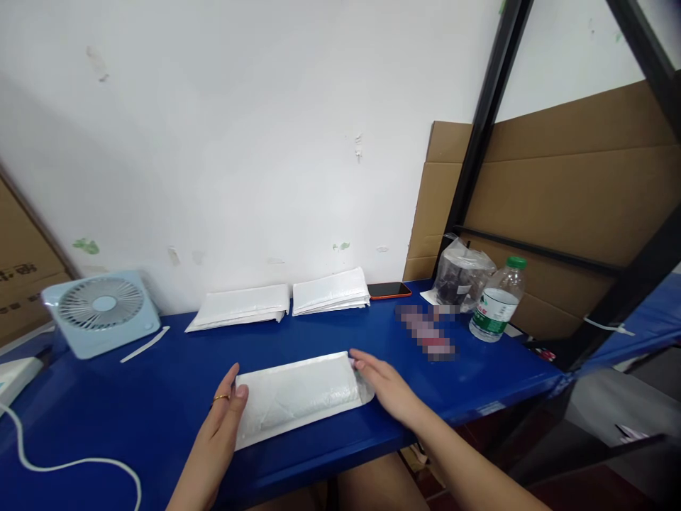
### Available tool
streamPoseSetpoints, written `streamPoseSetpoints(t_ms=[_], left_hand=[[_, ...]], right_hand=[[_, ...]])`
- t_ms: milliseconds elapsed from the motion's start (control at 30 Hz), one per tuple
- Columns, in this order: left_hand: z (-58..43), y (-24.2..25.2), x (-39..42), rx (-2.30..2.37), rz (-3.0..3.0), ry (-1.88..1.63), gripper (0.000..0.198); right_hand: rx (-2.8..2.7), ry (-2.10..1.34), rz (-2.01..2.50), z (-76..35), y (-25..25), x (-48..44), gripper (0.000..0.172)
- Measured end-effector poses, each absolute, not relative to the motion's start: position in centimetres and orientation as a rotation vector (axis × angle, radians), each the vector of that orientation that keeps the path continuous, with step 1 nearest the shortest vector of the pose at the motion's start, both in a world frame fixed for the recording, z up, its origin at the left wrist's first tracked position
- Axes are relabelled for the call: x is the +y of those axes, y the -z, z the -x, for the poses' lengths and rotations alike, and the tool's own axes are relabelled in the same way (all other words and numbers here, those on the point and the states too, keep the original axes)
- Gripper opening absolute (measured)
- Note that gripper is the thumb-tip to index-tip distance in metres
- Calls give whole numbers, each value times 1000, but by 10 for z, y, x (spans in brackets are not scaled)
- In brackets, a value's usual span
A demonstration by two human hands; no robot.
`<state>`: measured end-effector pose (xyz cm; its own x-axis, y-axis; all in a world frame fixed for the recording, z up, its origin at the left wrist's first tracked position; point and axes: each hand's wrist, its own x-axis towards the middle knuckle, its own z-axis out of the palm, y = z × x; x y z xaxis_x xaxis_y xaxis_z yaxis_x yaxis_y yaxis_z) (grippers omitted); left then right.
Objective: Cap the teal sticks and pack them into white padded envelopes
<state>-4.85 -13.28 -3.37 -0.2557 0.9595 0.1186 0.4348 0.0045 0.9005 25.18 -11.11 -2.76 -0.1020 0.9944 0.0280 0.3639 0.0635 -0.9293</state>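
A white bubble mailer [298,394] lies lengthwise between my hands, near the front edge of the blue table. My left hand [220,411] grips its left end, thumb on top and fingers behind; a gold ring is on one finger. At the opposite end, my right hand [386,383] pinches the corner with thumb and forefinger. Some clear plastic [364,390] sticks out there, partly covered by my right hand. What is inside the mailer is hidden.
Two stacks of white mailers, a left one [239,305] and a right one [330,292], lie by the wall. A phone [390,290], bagged cup [460,277] and water bottle [494,305] stand rightward. At left are a blue fan [103,305], paper strip [145,345] and white cable [79,461].
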Motion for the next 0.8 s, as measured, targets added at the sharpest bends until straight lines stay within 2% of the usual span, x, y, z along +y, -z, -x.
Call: streamPoseSetpoints(t_ms=[100,300,400,500,633,700,733,800], left_hand=[[41,40,-125,1729,-1577,-1184,58],[22,45,-129,1980,-1999,-1026,61],[2,50,-140,1941,-2221,-944,59],[-12,54,-146,1818,-2377,-825,61],[-14,51,-141,1698,-2445,-623,47],[-12,47,-138,1684,-2432,-611,47],[-12,45,-137,1684,-2426,-624,48],[-14,44,-137,1671,-2427,-648,52]], right_hand=[[-1738,-1025,1382,-252,26,-119,46],[-1999,-581,1498,-270,18,-113,59],[-2004,-487,1588,-268,19,-114,51],[-1959,-643,1577,-265,22,-130,43],[-2047,-934,1372,-273,19,-155,30],[-2006,-758,1427,-277,15,-154,20],[-1968,-614,1472,-277,13,-148,20],[-1966,-419,1506,-272,11,-130,32]])
